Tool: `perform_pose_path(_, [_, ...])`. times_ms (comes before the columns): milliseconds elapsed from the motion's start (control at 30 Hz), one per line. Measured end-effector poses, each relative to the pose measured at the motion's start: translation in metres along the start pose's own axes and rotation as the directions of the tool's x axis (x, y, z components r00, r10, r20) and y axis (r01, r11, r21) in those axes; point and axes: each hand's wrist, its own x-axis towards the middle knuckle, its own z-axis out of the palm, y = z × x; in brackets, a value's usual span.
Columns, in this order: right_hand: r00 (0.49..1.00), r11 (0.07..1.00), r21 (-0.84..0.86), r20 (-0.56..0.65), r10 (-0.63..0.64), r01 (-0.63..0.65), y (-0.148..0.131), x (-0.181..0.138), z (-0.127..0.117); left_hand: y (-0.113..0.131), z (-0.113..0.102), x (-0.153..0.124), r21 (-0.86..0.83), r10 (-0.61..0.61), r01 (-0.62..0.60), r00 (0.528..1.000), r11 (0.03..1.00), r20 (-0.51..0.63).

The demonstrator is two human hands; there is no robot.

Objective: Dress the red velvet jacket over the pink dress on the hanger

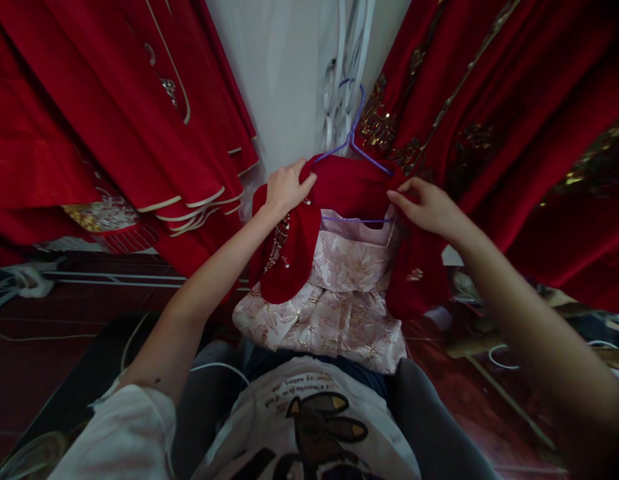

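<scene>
A small red velvet jacket [289,257] with bead trim hangs over a pink brocade dress [334,300] on a purple wire hanger [354,137]. My left hand [285,188] is closed on the jacket's left shoulder at the hanger's end. My right hand [425,207] pinches the jacket's right shoulder, fingers pressed on the red fabric beside the hanger's bar. The garment hangs in front of my lap, its hem reaching my white printed shirt [309,427].
Long red embroidered garments hang to the left [114,113] and right [514,133]. A white wall [284,73] with a white ornamental rack [344,67] stands behind. White cords [19,280] and a rail lie on the dark red floor at left.
</scene>
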Motion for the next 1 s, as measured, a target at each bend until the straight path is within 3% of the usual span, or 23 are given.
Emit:
perform_pose_path(67, [0.993,0.997,0.075,-0.11,-0.029,0.038,-0.012,0.007,0.028,0.003,0.001,-0.003,-0.003,-0.013,0.013,1.0,1.0,-0.001])
perform_pose_path(167, [0.986,0.968,0.207,-0.114,-0.121,0.143,-0.04,0.011,0.059,0.008,0.001,-0.006,0.009,-0.031,0.031,0.999,0.999,-0.023])
perform_pose_path(300, [0.976,0.921,0.325,-0.11,-0.188,0.214,-0.065,0.004,0.078,0.007,0.003,-0.007,0.026,-0.032,0.033,0.998,0.999,-0.049])
perform_pose_path(500, [0.989,0.89,0.434,-0.109,-0.1,0.138,-0.041,-0.018,0.092,0.005,0.02,-0.017,-0.001,-0.019,0.019,0.987,1.0,-0.158])
perform_pose_path(700, [0.979,0.872,0.476,-0.2,-0.023,0.118,-0.032,-0.038,0.1,0.006,0.039,-0.063,-0.199,-0.121,0.065,0.95,0.978,-0.287])
perform_pose_path(867, [0.978,0.842,0.524,-0.207,-0.017,0.125,-0.032,-0.041,0.104,0.003,0.049,-0.091,-0.267,-0.222,0.144,0.931,0.953,-0.29])
perform_pose_path(1000, [0.982,0.778,0.604,-0.171,-0.086,0.173,-0.032,-0.036,0.107,0.009,0.057,-0.095,-0.308,-0.122,0.044,0.964,0.95,-0.238])
